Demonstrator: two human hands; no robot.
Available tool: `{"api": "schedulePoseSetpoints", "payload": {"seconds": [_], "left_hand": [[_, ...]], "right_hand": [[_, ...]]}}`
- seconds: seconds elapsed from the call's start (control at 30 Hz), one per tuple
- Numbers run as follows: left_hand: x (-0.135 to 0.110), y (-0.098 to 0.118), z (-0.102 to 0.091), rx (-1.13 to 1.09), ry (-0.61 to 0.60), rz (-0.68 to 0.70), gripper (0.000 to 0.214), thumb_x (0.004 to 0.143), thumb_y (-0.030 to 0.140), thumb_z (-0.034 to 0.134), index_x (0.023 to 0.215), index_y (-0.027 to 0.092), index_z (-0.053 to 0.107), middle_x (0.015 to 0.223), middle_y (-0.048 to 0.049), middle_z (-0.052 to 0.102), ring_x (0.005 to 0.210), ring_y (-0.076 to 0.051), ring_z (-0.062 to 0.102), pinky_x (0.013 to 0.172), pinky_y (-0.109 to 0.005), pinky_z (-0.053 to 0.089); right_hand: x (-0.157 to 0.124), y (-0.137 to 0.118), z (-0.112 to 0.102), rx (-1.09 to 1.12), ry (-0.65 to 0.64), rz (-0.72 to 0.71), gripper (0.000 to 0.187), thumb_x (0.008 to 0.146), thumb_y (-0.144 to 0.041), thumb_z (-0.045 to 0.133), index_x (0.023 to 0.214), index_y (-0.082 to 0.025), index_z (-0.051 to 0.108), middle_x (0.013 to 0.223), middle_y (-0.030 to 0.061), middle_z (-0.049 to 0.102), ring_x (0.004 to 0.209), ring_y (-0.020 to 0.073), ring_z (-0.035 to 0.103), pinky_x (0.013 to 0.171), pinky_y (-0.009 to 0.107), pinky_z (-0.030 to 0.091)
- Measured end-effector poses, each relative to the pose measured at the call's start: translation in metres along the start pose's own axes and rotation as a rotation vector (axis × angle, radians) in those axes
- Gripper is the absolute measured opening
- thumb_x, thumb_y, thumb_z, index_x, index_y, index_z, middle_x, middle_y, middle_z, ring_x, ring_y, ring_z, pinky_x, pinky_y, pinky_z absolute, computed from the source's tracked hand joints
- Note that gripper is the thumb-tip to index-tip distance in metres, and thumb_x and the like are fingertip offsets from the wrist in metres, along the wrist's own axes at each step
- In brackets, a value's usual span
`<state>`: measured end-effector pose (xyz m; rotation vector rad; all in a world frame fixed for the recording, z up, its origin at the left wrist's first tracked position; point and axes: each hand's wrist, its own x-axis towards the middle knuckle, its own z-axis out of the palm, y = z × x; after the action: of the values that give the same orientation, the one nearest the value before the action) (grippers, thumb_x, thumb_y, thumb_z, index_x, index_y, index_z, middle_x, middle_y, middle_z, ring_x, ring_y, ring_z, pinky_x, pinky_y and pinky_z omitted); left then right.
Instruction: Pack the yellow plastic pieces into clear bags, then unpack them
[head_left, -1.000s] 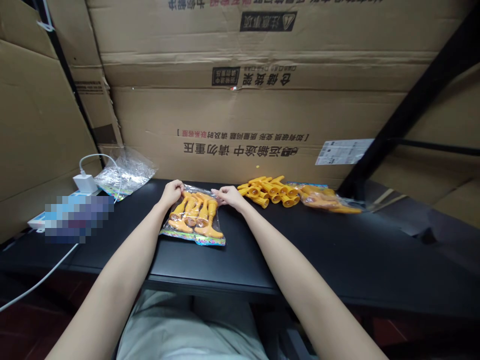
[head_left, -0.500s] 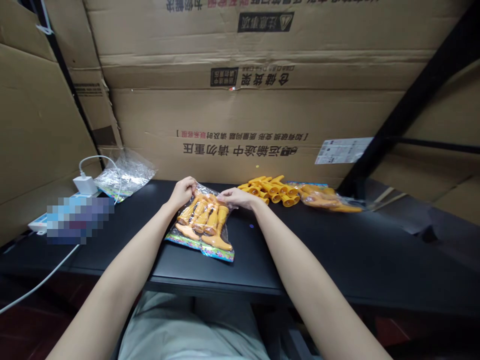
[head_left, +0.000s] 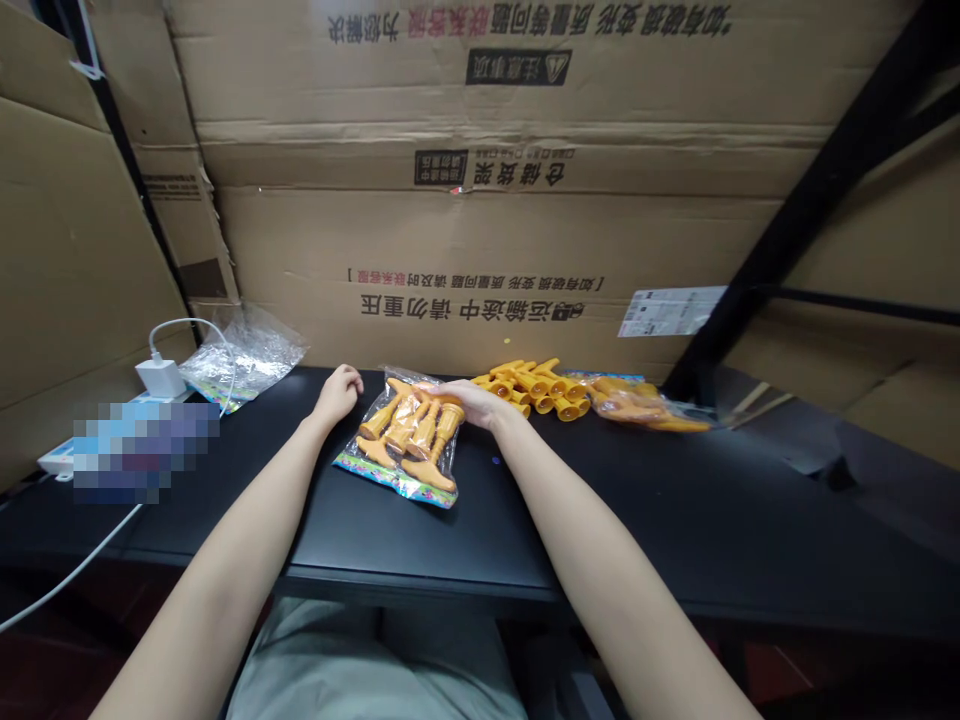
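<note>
Here we are, facing a broad brown cardboard wall (head_left: 660,215) printed with upside-down lettering, and below it a long black smooth-topped table (head_left: 420,545). Centre stage on that table, between our two hands, we've got a clear plastic bag with a bright multicoloured strip (head_left: 395,484) along its near edge. Inside we see several orange plastic pieces (head_left: 411,430), some flared, some with T-shaped ends.

Off to our right, near the wall, lies a second clear bag of orange pieces (head_left: 646,400), and over on our left a crinkled clear plastic bag (head_left: 251,352) leans near the cardboard. Just beyond our right wrist sits a loose heap of yellow-orange flared plastic pieces (head_left: 541,385).

Now the hands! Our right hand (head_left: 474,402) is partly open and laid across the upper right of the centre bag, touching it; its fingertips are hard to make out, so we can't tell whether it grips. Our left hand (head_left: 337,396) rests near the bag's upper left, apart from it, loosely curled and holding nothing. Smallest of all, at left, a white charger block (head_left: 160,379).
</note>
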<state>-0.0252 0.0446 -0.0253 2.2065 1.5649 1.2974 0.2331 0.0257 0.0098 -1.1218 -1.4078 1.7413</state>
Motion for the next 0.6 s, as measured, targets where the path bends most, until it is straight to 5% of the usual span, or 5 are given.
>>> {"api": "schedulePoseSetpoints", "payload": {"seconds": [0.17, 0.33, 0.47, 0.6], "left_hand": [[-0.003, -0.017, -0.004, 0.118, 0.017, -0.23, 0.025, 0.065, 0.0, 0.041, 0.055, 0.018, 0.055, 0.083, -0.0038, 0.056, 0.082, -0.017, 0.057, 0.082, -0.028, 0.044], [-0.004, -0.017, -0.004, 0.16, -0.012, -0.241, 0.024, 0.068, 0.002, 0.042, 0.059, 0.018, 0.058, 0.085, -0.0045, 0.058, 0.081, -0.017, 0.057, 0.079, -0.028, 0.045], [-0.004, -0.018, -0.002, 0.184, -0.032, -0.216, 0.025, 0.068, 0.003, 0.042, 0.061, 0.018, 0.061, 0.085, -0.0036, 0.058, 0.08, -0.017, 0.057, 0.078, -0.027, 0.045], [-0.004, -0.022, 0.001, 0.207, -0.045, -0.203, 0.025, 0.068, 0.004, 0.043, 0.061, 0.019, 0.062, 0.082, -0.0029, 0.058, 0.078, -0.016, 0.057, 0.076, -0.026, 0.045]], "right_hand": [[-0.009, -0.01, -0.002, -0.009, 0.088, 0.008, 0.023, 0.07, -0.022, 0.075, 0.087, -0.007, 0.069, 0.083, 0.0131, 0.073, 0.071, 0.0182, 0.069, 0.065, 0.025, 0.056], [-0.033, -0.021, -0.007, 0.061, 0.241, -0.053, 0.011, 0.075, -0.013, 0.068, 0.084, -0.008, 0.069, 0.08, 0.0107, 0.073, 0.065, 0.0137, 0.066, 0.064, 0.022, 0.054], [-0.065, -0.025, -0.032, 0.149, 0.383, -0.156, 0.012, 0.076, -0.011, 0.062, 0.086, -0.011, 0.069, 0.087, 0.0094, 0.073, 0.072, 0.0154, 0.068, 0.071, 0.025, 0.056], [-0.101, -0.022, -0.073, 0.3, 0.662, -0.366, 0.017, 0.077, -0.012, 0.056, 0.09, -0.014, 0.066, 0.099, 0.0095, 0.071, 0.092, 0.0197, 0.067, 0.081, 0.03, 0.056]]}}
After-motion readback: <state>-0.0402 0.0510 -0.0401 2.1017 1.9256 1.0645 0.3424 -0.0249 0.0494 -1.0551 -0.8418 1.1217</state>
